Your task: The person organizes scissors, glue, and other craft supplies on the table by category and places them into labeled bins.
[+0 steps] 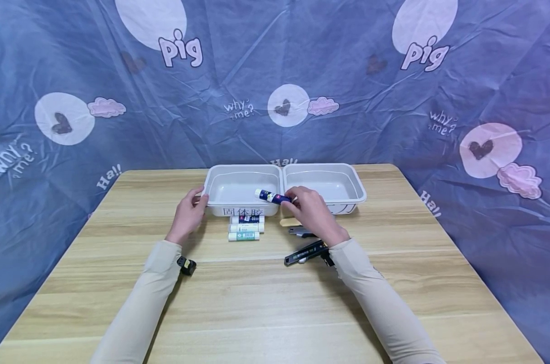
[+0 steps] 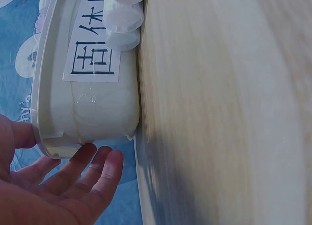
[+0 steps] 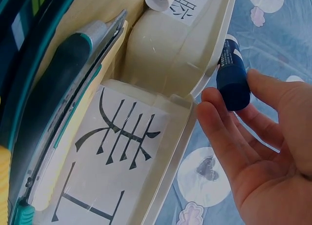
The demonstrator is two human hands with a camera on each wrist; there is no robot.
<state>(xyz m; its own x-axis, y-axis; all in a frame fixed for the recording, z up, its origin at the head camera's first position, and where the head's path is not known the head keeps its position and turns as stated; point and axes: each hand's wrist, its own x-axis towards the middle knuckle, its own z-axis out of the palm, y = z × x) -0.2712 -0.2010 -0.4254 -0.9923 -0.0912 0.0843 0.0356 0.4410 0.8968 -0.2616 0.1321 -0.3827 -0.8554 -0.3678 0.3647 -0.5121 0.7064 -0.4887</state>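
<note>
My right hand [image 1: 315, 213] pinches the dark blue end of a white-capped glue stick [image 1: 271, 196] over the front rim of the left white plastic bin [image 1: 218, 208]. In the right wrist view the glue stick [image 3: 234, 83] sits between thumb and fingers. At that bin's left end, my left hand [image 1: 188, 215] holds the rim, thumb on top and fingers against the outer side. Several glue sticks [image 1: 244, 236] lie in a stack before the bin, caps showing in the left wrist view. A paper label with black characters [image 2: 92, 54] is on its front wall.
A second white bin [image 1: 358, 194] stands against the first on the right, its label [image 3: 122, 137] partly hidden. Several utility knives [image 1: 304, 254] lie on the wooden table [image 1: 238, 303] below my right hand. Behind the table hangs a blue printed cloth [image 1: 238, 50].
</note>
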